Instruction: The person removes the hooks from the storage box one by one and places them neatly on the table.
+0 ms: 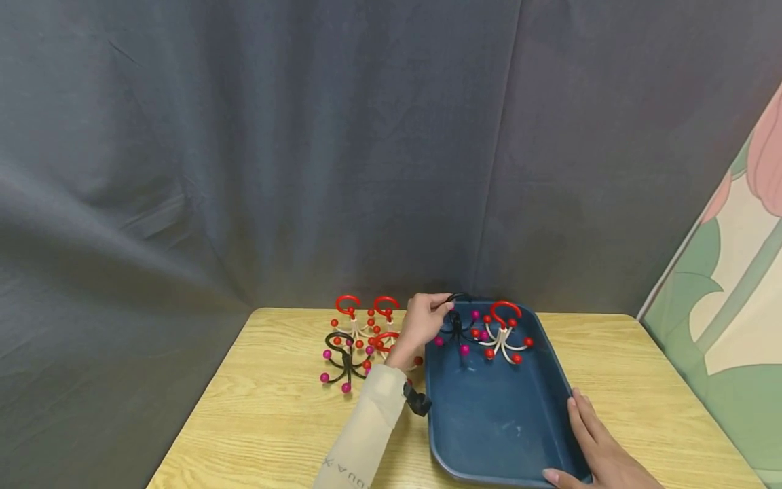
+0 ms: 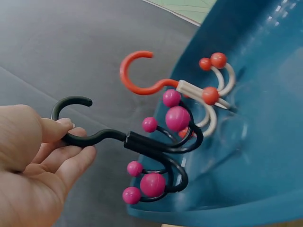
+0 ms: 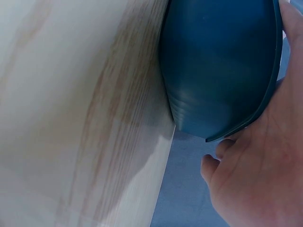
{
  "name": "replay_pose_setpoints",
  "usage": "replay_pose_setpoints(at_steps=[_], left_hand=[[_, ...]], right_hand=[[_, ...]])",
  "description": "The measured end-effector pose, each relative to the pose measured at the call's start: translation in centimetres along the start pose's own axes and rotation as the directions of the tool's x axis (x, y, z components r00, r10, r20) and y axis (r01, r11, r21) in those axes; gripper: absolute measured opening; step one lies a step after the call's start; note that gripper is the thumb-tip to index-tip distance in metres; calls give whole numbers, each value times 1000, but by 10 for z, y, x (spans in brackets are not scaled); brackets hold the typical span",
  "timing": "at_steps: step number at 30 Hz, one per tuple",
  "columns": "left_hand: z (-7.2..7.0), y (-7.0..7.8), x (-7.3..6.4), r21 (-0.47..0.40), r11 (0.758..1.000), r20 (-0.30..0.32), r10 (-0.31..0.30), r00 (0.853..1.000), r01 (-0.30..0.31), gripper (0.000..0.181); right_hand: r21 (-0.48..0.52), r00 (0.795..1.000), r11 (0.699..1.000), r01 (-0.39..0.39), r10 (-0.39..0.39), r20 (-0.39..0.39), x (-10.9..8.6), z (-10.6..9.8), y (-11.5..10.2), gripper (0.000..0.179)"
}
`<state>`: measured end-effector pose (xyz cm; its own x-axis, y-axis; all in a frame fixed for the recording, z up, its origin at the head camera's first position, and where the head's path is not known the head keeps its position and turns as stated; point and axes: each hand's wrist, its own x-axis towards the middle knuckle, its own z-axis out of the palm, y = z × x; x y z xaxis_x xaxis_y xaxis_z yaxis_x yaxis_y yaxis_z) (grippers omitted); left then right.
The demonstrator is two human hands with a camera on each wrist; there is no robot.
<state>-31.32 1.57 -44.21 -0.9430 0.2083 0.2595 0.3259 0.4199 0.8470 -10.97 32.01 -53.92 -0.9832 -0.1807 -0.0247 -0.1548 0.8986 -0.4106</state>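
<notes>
A black hanging hook [image 2: 142, 142] with several curved arms tipped by pink balls is in my left hand [image 1: 424, 319]. Thumb and fingers pinch its curved top, and its arms hang over the far left part of the blue tray [image 1: 482, 421]. Beside it in the tray stands a white hanging hook [image 1: 504, 339] with a red top and red balls. My right hand [image 1: 601, 441] rests at the tray's near right corner, fingers extended along the side rim and thumb by the front rim. In the right wrist view the palm lies against the tray's wall [image 3: 213, 71].
Left of the tray, another black hook [image 1: 347, 367] and several white-and-red hooks [image 1: 354, 326] stand close together on the wooden table [image 1: 269, 407], partly behind my left forearm. A grey curtain [image 1: 366, 136] hangs behind the table; a flower-patterned panel [image 1: 733, 326] is at the right.
</notes>
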Motion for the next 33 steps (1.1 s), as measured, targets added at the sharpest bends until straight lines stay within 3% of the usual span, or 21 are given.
replay_pose_setpoints(at_steps=[8, 17, 27, 33], left_hand=[[-25, 21, -4, -50, 997, -9, 59, 998, -60, 28], [-70, 38, -19, -48, 991, 38, 123, 992, -121, 30], [-109, 52, -45, -53, 991, 119, 125, 985, -119, 31], [-123, 51, -62, -59, 995, 161, 94, 983, -86, 32]], right_hand=[[-5, 1000, 1000, -10, 10, 11, -2, -2, -1, 125], [34, 997, 998, -52, 49, 61, 1, -6, -4, 125], [37, 997, 998, -46, 43, 71, 0, -7, -5, 125], [8, 1000, 1000, -6, 6, 21, 1, -4, -3, 126]])
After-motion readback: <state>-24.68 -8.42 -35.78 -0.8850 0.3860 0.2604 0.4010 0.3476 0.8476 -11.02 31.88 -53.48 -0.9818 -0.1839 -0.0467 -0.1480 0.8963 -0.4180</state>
